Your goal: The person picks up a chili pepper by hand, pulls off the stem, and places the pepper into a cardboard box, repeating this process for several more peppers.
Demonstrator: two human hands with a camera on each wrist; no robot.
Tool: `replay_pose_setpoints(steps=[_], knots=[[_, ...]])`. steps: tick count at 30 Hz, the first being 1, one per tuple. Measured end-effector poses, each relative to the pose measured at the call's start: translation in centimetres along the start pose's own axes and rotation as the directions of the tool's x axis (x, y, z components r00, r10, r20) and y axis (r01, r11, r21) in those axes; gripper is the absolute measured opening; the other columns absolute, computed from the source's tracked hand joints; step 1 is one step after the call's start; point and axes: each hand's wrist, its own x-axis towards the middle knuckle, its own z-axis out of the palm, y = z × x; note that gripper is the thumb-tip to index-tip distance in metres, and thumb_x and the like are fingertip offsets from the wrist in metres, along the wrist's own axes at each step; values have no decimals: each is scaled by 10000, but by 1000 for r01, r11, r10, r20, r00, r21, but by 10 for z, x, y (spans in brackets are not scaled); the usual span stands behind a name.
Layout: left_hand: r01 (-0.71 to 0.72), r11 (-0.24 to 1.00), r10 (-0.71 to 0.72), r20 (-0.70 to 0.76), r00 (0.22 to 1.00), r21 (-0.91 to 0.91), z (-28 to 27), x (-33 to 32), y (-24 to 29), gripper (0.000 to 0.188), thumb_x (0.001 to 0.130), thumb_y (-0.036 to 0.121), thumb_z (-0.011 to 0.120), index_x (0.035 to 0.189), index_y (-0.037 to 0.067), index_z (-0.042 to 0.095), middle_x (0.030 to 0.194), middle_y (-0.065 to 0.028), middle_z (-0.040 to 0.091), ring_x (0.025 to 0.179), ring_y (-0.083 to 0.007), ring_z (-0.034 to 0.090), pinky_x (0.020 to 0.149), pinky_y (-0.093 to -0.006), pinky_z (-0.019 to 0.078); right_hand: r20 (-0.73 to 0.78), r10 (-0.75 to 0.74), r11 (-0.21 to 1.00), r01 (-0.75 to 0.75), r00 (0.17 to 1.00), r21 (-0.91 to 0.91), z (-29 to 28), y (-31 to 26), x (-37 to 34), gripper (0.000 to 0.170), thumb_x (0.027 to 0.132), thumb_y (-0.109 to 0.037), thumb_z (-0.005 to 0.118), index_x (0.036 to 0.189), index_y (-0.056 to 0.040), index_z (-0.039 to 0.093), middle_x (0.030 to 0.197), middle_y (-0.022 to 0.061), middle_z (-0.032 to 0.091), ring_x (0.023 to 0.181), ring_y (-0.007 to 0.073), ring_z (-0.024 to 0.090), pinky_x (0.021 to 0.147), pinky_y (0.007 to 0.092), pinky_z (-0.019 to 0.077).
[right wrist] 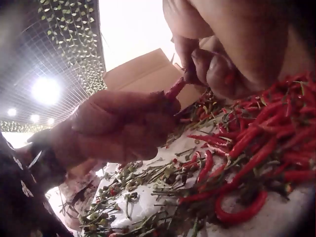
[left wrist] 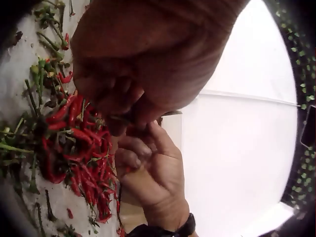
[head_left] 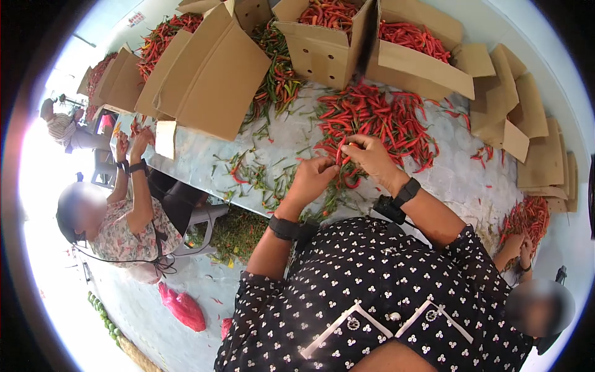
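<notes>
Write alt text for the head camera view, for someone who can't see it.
A person's bare left hand and bare right hand pinch a slender red chilli over a pale grey-blue tabletop. Beyond lies a heap of glossy red chillies, with scattered green stems to its left and open brown cardboard boxes behind; other people show at both sides.

We see one slim red chili [right wrist: 175,89] pinched, tilted, between left hand [head_left: 312,183] and right hand [head_left: 374,162]. Just far of it, we see red chilies [head_left: 384,121] heaped.
</notes>
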Motion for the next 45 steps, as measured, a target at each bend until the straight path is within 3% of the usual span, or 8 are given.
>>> replay_pose_setpoints(steps=[2, 15, 20, 24, 28, 35, 40, 45], knots=[[28, 998, -27, 20, 999, -57, 2, 0, -1, 193, 783, 133, 594, 894, -24, 608, 678, -31, 576, 609, -73, 489, 554, -241, 408, -29, 23, 1000, -24, 999, -13, -1, -1, -1, 230, 799, -185, 610, 896, 24, 617, 740, 2, 584, 657, 57, 503, 579, 221, 411], [83, 996, -84, -247, 965, -15, -5, 12, -26, 185, 768, 149, 593, 785, -35, 612, 652, -92, 607, 596, -136, 547, 551, -289, 431, 78, -444, 834, 443, 893, -329, 13, -25, -10, 130, 793, -68, 605, 917, -30, 614, 685, -38, 531, 589, 20, 451, 509, 199, 371], [169, 947, -33, -437, 899, 275, -16, 14, -25, 174, 742, 170, 606, 721, -3, 611, 671, -149, 606, 607, -270, 593, 548, -346, 445, 46, -140, 973, 128, 989, 193, -3, -40, -5, 121, 815, -147, 580, 823, -27, 579, 699, -5, 570, 608, 44, 489, 509, 210, 377], [-23, 797, 242, -285, 928, 604, -2, 13, -22, 156, 716, 187, 622, 799, 54, 620, 790, -141, 572, 675, -327, 579, 571, -390, 463, 156, 154, 803, -216, 976, 556, -17, -13, -1, 103, 848, -147, 498, 841, -52, 536, 703, 43, 575, 577, 133, 529, 444, 242, 362], [-266, 704, 425, -90, 901, 659, 15, 21, -25, 183, 710, 142, 588, 884, 89, 605, 924, -121, 528, 728, -313, 583, 595, -400, 481, 154, 285, 811, -324, 946, 487, -20, 9, -4, 99, 852, -152, 495, 867, -61, 531, 723, 65, 580, 583, 163, 538, 463, 271, 407], [-169, 667, 296, -50, 954, 726, 6, 15, -31, 158, 713, 83, 557, 867, 54, 573, 910, -121, 553, 721, -315, 589, 594, -404, 479, 115, 272, 936, -290, 956, 200, -22, 22, -7, 99, 813, -115, 582, 870, -53, 530, 683, 10, 529, 568, 106, 528, 465, 255, 405], [-80, 971, 124, -185, 975, 226, -3, 6, -27, 152, 780, 95, 573, 888, -6, 539, 776, -150, 624, 704, -255, 618, 581, -338, 465, 122, 270, 957, -280, 955, 74, -14, 21, -5, 119, 804, -126, 602, 864, -42, 544, 677, 7, 538, 546, 85, 508, 467, 235, 388], [-57, 996, 49, -121, 991, -62, 10, 9, 7, 200, 794, 126, 590, 936, -10, 555, 753, -153, 629, 702, -218, 621, 607, -298, 466, 56, 183, 960, -191, 981, 204, -1, 14, -4, 134, 796, -159, 624, 842, -53, 557, 667, -7, 526, 540, 74, 483, 466, 231, 370]])
